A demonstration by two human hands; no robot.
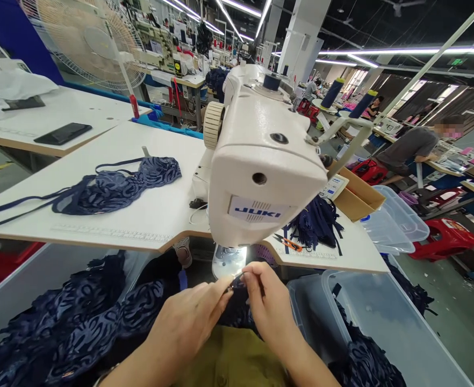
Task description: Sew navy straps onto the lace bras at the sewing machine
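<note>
My left hand (191, 314) and my right hand (270, 301) meet in front of the sewing machine (261, 161), fingertips pinched. Between them they hold a narrow edge of a navy bra (239, 309); more dark patterned fabric hangs below, partly hidden by my hands. The held part sits just in front of the lit needle plate (227, 260), apart from it. On the table to the left lies another navy patterned bra (118, 185) with its straps stretched leftward. A bundle of navy straps (317, 223) and orange-handled thread snips (288, 243) rest on the right.
Plastic bins with navy bras (87, 317) flank my lap, a clear bin (414, 328) at right. A cardboard box (356, 193) stands behind the straps. A phone (63, 134) and a fan (95, 43) are at upper left. A co-worker (408, 142) sits at far right.
</note>
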